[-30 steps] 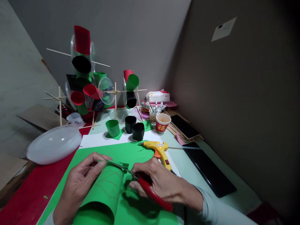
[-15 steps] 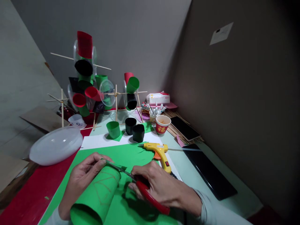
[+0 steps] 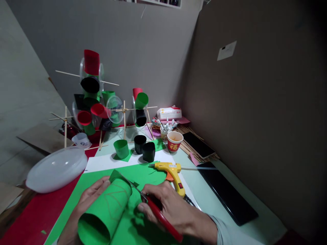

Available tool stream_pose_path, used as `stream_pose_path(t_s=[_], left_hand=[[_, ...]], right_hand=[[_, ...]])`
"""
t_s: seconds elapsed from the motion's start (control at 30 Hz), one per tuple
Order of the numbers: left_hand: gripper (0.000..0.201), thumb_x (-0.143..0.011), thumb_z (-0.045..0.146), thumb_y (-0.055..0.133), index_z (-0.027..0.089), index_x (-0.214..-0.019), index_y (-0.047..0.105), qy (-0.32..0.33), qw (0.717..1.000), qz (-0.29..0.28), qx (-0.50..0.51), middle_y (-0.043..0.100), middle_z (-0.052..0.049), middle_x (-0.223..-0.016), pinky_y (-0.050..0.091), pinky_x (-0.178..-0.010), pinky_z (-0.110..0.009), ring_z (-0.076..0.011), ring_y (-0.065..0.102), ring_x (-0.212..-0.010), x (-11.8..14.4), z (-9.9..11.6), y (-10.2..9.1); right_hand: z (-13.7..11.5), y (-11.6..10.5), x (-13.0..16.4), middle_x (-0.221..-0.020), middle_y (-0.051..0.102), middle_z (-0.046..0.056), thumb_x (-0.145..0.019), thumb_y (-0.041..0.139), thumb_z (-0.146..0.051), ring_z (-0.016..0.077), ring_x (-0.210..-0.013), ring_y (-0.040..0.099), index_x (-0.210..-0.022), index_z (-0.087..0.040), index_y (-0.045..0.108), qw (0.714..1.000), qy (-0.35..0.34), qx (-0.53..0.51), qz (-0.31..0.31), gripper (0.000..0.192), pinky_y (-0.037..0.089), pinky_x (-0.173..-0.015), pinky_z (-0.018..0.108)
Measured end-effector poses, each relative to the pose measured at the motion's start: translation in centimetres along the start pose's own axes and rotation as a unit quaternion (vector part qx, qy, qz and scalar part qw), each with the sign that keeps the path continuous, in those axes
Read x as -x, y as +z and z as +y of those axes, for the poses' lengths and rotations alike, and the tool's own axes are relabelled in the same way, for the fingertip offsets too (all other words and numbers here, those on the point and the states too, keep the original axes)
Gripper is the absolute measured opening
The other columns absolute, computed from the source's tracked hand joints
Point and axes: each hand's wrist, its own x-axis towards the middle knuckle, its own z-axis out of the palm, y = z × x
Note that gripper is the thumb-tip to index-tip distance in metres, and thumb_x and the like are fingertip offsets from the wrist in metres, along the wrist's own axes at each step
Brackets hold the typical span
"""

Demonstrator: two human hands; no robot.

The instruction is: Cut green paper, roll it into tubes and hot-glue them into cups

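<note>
A rolled green paper tube (image 3: 106, 212) with brown pencil-like lines lies tilted, its open end toward me. My left hand (image 3: 88, 200) is closed around its left side, thumb near the far edge. In my right hand (image 3: 171, 207) are red-handled scissors (image 3: 163, 217), fingers wrapped about the handles. Their blades reach to the tube's far rim, where a green flap (image 3: 116, 175) stands up. Beneath lies a large green sheet (image 3: 143, 173) on white paper. Just beyond my right hand rests a yellow glue gun (image 3: 173, 173) with a clear glue stick in its back.
Small green (image 3: 121, 149) and black paper cylinders (image 3: 148, 152) stand beyond the sheet. A red-and-white paper cup (image 3: 174, 142) and a phone (image 3: 198, 144) are at the right. Stick-and-cup wheels (image 3: 90, 85) rise at the back left. A white balloon-like object (image 3: 57, 170) lies left.
The camera view has tilted up slightly. My left thumb and fingers have slid back from the tube's far edge, and the flap there now shows more. The scissors remain at the rim.
</note>
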Motion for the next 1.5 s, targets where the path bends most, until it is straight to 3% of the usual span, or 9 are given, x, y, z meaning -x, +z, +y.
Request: stream_pose_path(t_s=[0.1,0.3,0.6,0.7,0.8,1.1,1.27,1.5], left_hand=[[0.047,-0.031,0.047,0.104,0.028,-0.067,0.081,-0.056,0.998,-0.005,0.037,0.079,0.001,-0.062,0.067,-0.061,-0.041,-0.0318,0.079,-0.065,-0.6,0.1,-0.3],[0.043,-0.045,0.054,0.1,0.028,-0.072,0.08,-0.03,0.995,0.035,0.087,0.077,0.006,-0.064,0.06,-0.056,-0.025,-0.0194,0.073,-0.062,1.6,0.3,0.9],[0.04,-0.035,0.052,0.102,0.033,-0.063,0.082,-0.044,0.994,0.057,0.088,0.078,0.001,-0.063,0.061,-0.052,-0.025,-0.0247,0.074,-0.063,1.1,0.3,-0.1],[0.035,-0.043,0.052,0.101,0.035,-0.068,0.083,-0.023,0.994,0.063,0.088,0.08,0.005,-0.068,0.06,-0.06,-0.019,-0.0197,0.074,-0.067,1.8,0.6,0.5],[0.034,-0.05,0.055,0.098,0.032,-0.071,0.083,-0.009,0.995,0.049,0.086,0.075,0.007,-0.061,0.056,-0.053,-0.02,-0.0166,0.067,-0.059,2.6,0.9,1.1],[0.045,-0.039,0.056,0.101,0.03,-0.071,0.084,-0.039,0.996,0.056,0.057,0.081,0.005,-0.07,0.058,-0.062,-0.018,-0.0177,0.071,-0.07,2.0,1.1,0.5],[0.046,-0.033,0.056,0.101,0.026,-0.061,0.08,-0.078,0.995,0.039,0.05,0.077,0.001,-0.06,0.057,-0.051,-0.024,-0.021,0.069,-0.058,1.5,0.9,0.4],[0.044,-0.029,0.055,0.1,0.028,-0.059,0.081,-0.086,0.994,0.049,0.047,0.078,0.001,-0.061,0.058,-0.052,-0.023,-0.0219,0.072,-0.062,1.3,0.6,-0.1]], right_hand=[[0.0,-0.1,0.1,-0.06,0.046,-0.007,-0.093,0.064,-0.037,0.0121,-0.056,0.037,-0.079,-0.022,0.057,1.0,-0.01,-0.013,-0.014,0.021,0.034,-0.059,0.023],[0.1,-0.3,0.2,-0.065,0.055,-0.005,-0.095,0.065,-0.039,0.0122,-0.059,0.041,-0.08,-0.022,0.054,0.999,-0.01,-0.041,-0.029,0.025,0.036,-0.06,0.022],[0.2,-0.6,0.1,-0.064,0.044,-0.007,-0.094,0.066,-0.041,0.0124,-0.061,0.034,-0.082,-0.023,0.052,0.999,-0.007,-0.011,-0.048,0.026,0.029,-0.058,0.024],[0.3,-0.7,0.2,-0.068,0.043,-0.006,-0.093,0.068,-0.045,0.0131,-0.064,0.035,-0.084,-0.023,0.053,0.998,0.001,-0.003,-0.061,0.028,0.028,-0.059,0.024],[0.3,-0.8,0.2,-0.071,0.044,-0.005,-0.093,0.069,-0.049,0.0135,-0.067,0.037,-0.083,-0.023,0.05,0.998,0.005,-0.004,-0.069,0.033,0.027,-0.061,0.024],[0.5,-0.8,0.0,-0.074,0.046,-0.005,-0.092,0.072,-0.055,0.0143,-0.07,0.038,-0.085,-0.023,0.05,0.997,0.009,-0.024,-0.077,0.039,0.028,-0.063,0.024],[0.2,-1.0,0.0,-0.076,0.047,-0.005,-0.091,0.071,-0.06,0.0146,-0.07,0.04,-0.089,-0.024,0.052,0.995,0.002,-0.032,-0.089,0.041,0.029,-0.064,0.024],[-0.3,-1.2,0.0,-0.077,0.048,-0.004,-0.089,0.072,-0.062,0.015,-0.071,0.042,-0.088,-0.023,0.051,0.996,0.014,-0.015,-0.088,0.044,0.03,-0.064,0.024]])
